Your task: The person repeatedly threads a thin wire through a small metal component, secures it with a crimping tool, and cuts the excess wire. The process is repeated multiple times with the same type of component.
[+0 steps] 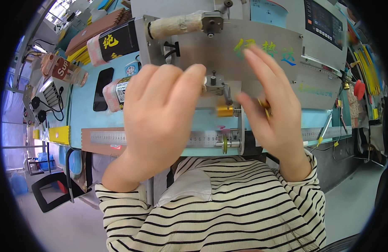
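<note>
My left hand (160, 105) is curled into a fist in front of the metal machine (269, 67), at the left end of its lower clamp block (215, 85). Whatever its fingers close around is hidden behind the knuckles. To the right, my right hand (276, 103) is raised with thumb and fingers apart, slightly blurred, and nothing shows between them. Some gold-coloured metal peeks out beside its fingers. Between the hands are a brass cylinder (225, 111) and a small green-rimmed wheel (225, 144). Above, a wrapped roller (177, 27) runs into the upper clamp block (213, 24).
A steel ruler (202, 139) runs along the table's near edge. At left lie a black phone (103, 89), a black package (118, 42) and a bottle (78, 75). The machine's control panel (324, 27) is at upper right, and a red knob (359, 89) is farther right.
</note>
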`<act>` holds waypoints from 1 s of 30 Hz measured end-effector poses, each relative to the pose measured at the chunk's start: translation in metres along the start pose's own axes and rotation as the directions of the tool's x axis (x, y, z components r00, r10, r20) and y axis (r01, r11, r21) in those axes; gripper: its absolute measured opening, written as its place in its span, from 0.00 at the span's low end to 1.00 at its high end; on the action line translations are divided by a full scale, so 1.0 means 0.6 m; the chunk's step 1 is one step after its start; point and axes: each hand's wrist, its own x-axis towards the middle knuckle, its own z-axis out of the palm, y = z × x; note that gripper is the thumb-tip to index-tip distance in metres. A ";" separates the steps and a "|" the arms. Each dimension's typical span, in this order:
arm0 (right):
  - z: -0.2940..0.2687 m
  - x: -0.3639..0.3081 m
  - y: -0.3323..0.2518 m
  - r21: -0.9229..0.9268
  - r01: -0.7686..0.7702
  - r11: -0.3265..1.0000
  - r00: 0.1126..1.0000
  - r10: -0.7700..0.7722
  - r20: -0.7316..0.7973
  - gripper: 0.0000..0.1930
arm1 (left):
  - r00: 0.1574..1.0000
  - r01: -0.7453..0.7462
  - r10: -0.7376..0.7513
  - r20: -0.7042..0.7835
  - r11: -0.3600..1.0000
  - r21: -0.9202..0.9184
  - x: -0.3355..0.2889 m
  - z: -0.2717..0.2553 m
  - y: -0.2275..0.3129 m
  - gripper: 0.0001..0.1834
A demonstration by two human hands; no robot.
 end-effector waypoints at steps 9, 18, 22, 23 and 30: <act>0.006 0.024 0.018 0.026 -0.104 0.994 0.985 0.099 0.143 0.09 | 0.968 -0.070 0.075 0.240 0.997 -0.029 -0.027 -0.019 0.026 0.20; -0.024 -0.017 0.034 0.083 0.094 0.992 0.977 -0.108 0.185 0.25 | 0.938 -0.111 0.340 0.064 0.473 -0.874 -0.030 0.011 0.025 0.14; -0.018 -0.016 0.031 -0.087 0.178 0.980 0.972 -0.161 0.169 0.25 | 0.914 -0.145 0.400 0.065 0.474 -0.869 -0.018 0.019 0.036 0.11; -0.016 -0.014 0.024 -0.079 0.136 0.987 0.981 -0.123 0.152 0.25 | 0.920 -0.162 0.390 0.045 0.483 -0.860 -0.017 0.019 0.034 0.10; 0.011 0.007 0.026 0.084 0.067 0.994 0.958 -0.087 0.272 0.22 | 0.957 -0.131 0.289 0.010 0.465 -0.876 -0.036 -0.002 -0.009 0.07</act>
